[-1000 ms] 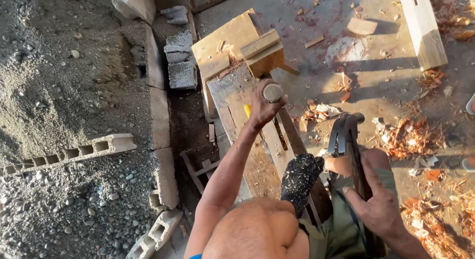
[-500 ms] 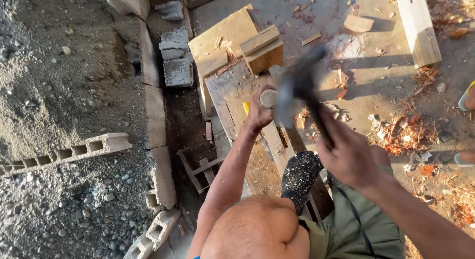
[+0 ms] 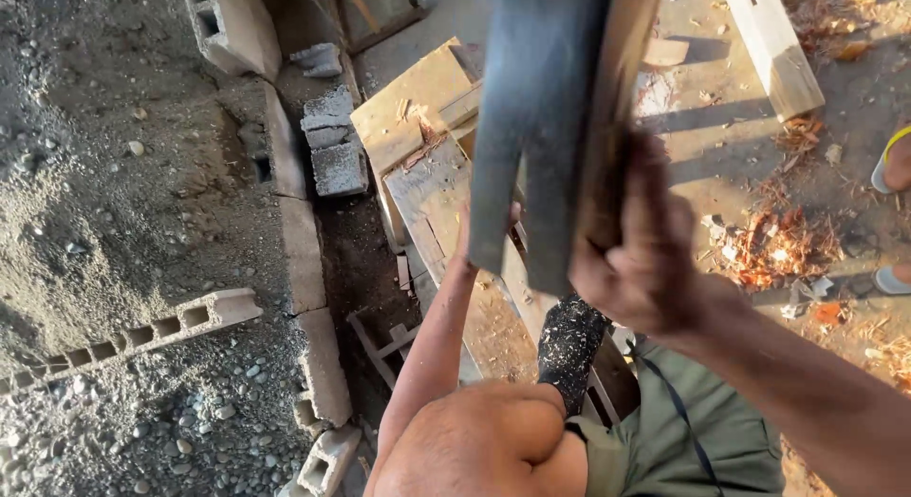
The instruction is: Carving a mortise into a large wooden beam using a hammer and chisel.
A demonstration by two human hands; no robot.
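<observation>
right hand [image 3: 636, 260] gripping raised hammer [image 3: 541, 127], filling upper view | left hand mostly hidden behind hammer, grip unclear, reaching over plank [image 3: 432, 188] | concrete blocks [image 3: 332, 141] bordering plank's left edge

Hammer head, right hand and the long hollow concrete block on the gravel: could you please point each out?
hammer head [image 3: 531, 136], head view, on the flat dark metal.
right hand [image 3: 641, 255], head view, on the knuckles around the handle.
hollow concrete block [image 3: 142, 336], head view, on its top face.
</observation>
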